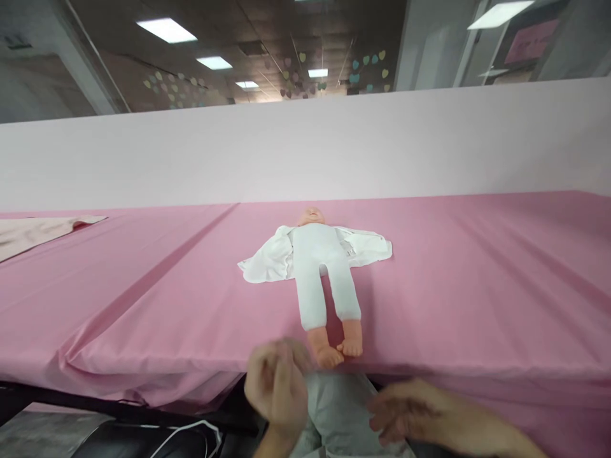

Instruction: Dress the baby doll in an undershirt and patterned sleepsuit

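Note:
A baby doll (317, 254) with a white cloth body lies on its back on the pink-covered table, feet toward me. Beneath it a small white garment (270, 257) is spread open, with its sides reaching out left and right. My left hand (279, 385) is raised at the table's front edge, just left of the doll's feet. Its fingers are curled in, with nothing visible in them, and motion blurs it. Lower and to the right, my right hand (413, 413) hangs in front of the edge, blurred, with its fingers loosely apart and holding nothing. Neither hand touches the doll.
The pink cloth (477, 286) covers the table and falls over its front edge. A pale cloth (33, 232) lies at the far left. Behind the table rises a white partition (305, 149) with glass above. A black seat (138, 440) with a white cable stands below left.

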Demonstrator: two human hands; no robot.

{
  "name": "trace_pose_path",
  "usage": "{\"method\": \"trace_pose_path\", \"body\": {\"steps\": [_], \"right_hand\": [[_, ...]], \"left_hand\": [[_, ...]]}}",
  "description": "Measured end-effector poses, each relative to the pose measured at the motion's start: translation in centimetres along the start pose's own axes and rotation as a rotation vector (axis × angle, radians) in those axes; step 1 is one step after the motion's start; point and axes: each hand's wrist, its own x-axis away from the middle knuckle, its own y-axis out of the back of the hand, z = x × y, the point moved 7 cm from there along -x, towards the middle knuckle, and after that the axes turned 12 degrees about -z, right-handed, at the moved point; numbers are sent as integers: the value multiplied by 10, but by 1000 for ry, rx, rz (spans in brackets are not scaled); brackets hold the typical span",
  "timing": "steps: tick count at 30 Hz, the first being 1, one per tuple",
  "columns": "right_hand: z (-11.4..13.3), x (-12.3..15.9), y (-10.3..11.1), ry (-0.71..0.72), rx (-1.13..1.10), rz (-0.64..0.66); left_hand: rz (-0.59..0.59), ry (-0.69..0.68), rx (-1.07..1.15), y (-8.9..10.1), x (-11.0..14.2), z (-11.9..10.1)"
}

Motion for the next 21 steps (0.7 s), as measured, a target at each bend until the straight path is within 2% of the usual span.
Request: {"method": "trace_pose_path", "body": {"steps": [2, 3, 4, 6, 7, 8, 10, 12, 14, 17, 21], "right_hand": [[56, -45, 30, 207, 79, -3], [89, -72, 47, 347, 138, -78], [121, -102, 65, 476, 191, -206], [166, -167, 84, 610, 507, -434], [176, -203, 84, 582, 762, -496], [180, -237, 82, 521, 1044, -545], [182, -291, 73, 489, 1193, -602], [177, -327, 59, 492, 1283, -622], [172, -348, 48, 502, 1334, -624], [167, -362, 44, 498, 1366, -624], [162, -366, 51, 471, 1387, -623]], "left_hand": [[-126, -44, -203, -23, -54, 23], [-148, -75, -295, -34, -79, 39], [-150, -118, -394, -44, -102, 58], [-84, -155, -730, -56, -139, 107], [-49, -117, -940, -55, -152, 135], [-34, -73, -1121, -49, -160, 160], [29, -39, -1355, -37, -166, 198], [99, -85, -1484, -29, -165, 218], [177, -136, -1555, -25, -163, 227], [275, -194, -1601, -25, -162, 227], [277, -151, -1631, -23, -168, 222]]}}
